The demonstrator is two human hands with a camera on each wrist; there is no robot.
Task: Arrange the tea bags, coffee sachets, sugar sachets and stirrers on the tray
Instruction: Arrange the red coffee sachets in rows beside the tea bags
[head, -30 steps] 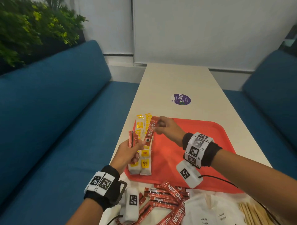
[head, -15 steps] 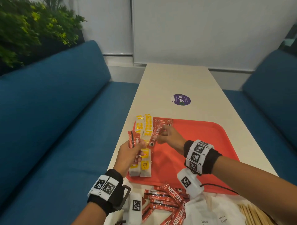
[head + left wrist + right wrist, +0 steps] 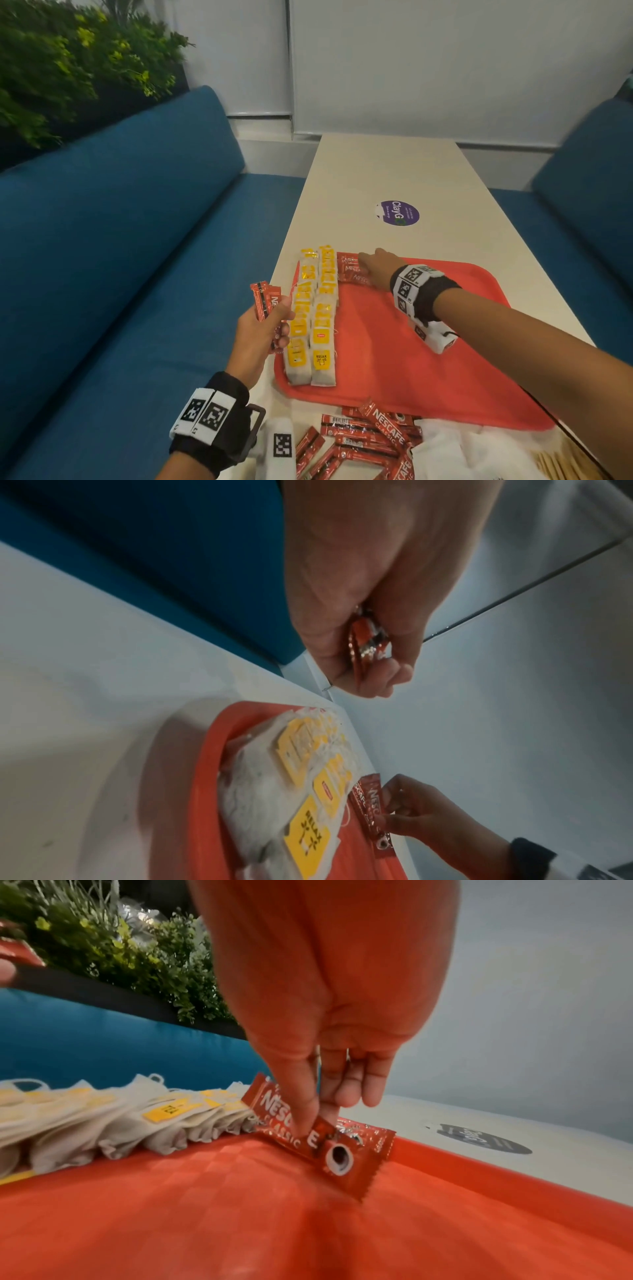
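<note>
Two rows of tea bags [image 3: 313, 318] are lined along the tray's [image 3: 411, 359] left edge in the head view, with spare coffee sachets [image 3: 265, 301] gripped in the left hand [image 3: 255, 337]. Left wrist: fingers [image 3: 383, 680] are curled round the sachets. Right wrist: one Nescafe sachet [image 3: 318, 1137] is pinched by the right hand [image 3: 329, 1010] at the tray's far left corner.

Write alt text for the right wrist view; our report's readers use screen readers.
A right hand pinches a red coffee sachet, setting it down at the far edge of a red tray, beside a row of tea bags with yellow tags. A blue sofa and green plants sit behind.
</note>
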